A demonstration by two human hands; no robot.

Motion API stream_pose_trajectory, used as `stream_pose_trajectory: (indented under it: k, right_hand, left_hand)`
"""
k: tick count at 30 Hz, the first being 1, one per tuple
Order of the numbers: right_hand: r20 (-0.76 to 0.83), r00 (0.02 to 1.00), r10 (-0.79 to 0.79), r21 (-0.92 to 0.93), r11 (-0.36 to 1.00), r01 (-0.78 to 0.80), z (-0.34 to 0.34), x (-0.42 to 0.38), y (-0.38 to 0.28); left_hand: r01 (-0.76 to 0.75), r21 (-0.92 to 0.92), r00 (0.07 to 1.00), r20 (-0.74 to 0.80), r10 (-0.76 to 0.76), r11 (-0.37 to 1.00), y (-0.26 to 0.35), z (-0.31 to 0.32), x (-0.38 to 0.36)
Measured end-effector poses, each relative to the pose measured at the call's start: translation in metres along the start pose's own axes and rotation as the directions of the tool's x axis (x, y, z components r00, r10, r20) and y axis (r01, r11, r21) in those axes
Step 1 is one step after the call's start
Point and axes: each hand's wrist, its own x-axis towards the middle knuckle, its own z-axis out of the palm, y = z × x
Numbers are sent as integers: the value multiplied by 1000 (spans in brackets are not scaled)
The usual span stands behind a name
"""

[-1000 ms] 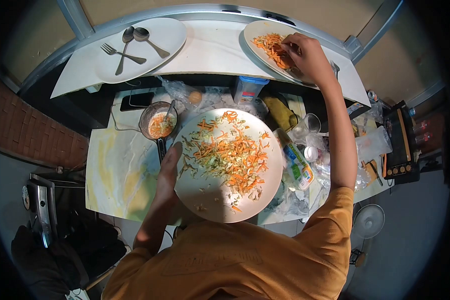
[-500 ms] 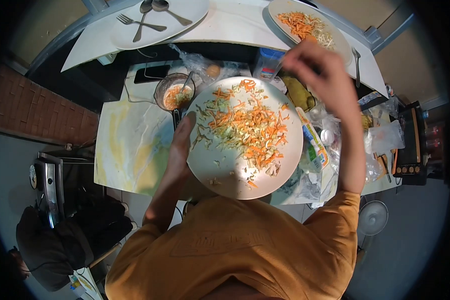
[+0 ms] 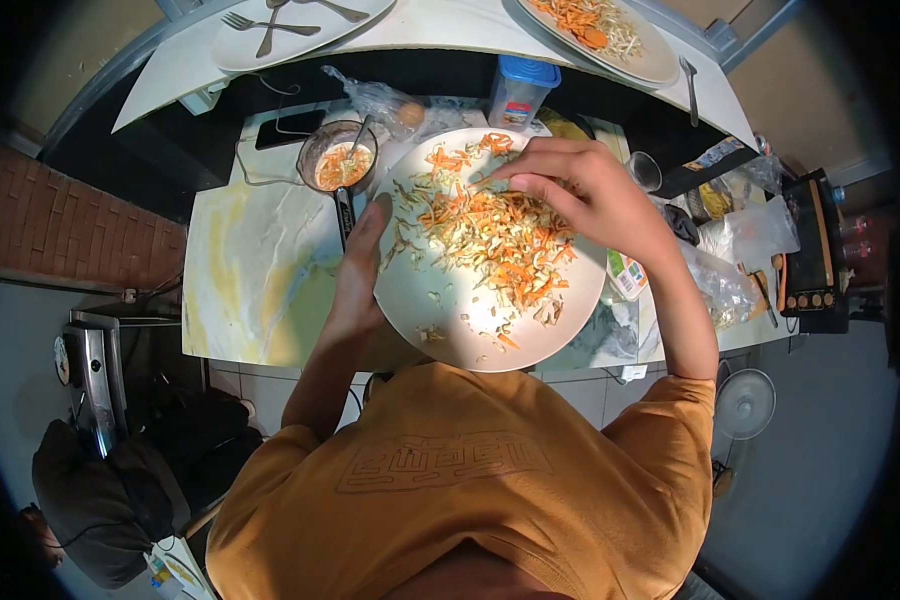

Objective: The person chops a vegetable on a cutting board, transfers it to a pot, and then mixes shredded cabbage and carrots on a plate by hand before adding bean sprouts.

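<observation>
A large white plate (image 3: 430, 320) is tilted towards me, held at its left rim by my left hand (image 3: 366, 248), whose thumb lies over the edge. Shredded orange and pale vegetables (image 3: 500, 235) are spread over it. My right hand (image 3: 580, 190) is over the plate's upper right part, its fingertips bent down at the shreds; whether anything is pinched between them is too small to tell. Left of the plate stands a glass pan (image 3: 338, 165) with a dark handle, a spoon and an orange-and-white mixture in it.
On the raised shelf are a plate with cutlery (image 3: 340, 30), a plate of shreds (image 3: 650, 62) and a fork (image 3: 690, 90). Behind my plate stand a blue-lidded container (image 3: 522, 90) and a plastic bag (image 3: 370, 98). Bags and a toaster oven (image 3: 820, 250) are at the right.
My right hand has moved down and left from near the shelf plate to the shreds on the held plate. My left hand still holds the rim. The view has shifted slightly.
</observation>
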Motion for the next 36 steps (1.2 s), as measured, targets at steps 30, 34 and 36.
stream_pose_trajectory:
  k: [30,34,36]
  right_hand:
    - [51,972,227,-162,963,-216,34,-32,-1]
    - [32,956,291,41,955,-292,6,-31,5]
    - [111,904,413,264,865,-427,-3,-35,12]
  left_hand:
    - [51,-13,998,-30,-51,999,-1,-5,-10]
    - [73,-61,997,-5,-74,995,2,0,-15]
    - [64,-67,998,18,-63,996,0,-2,-16]
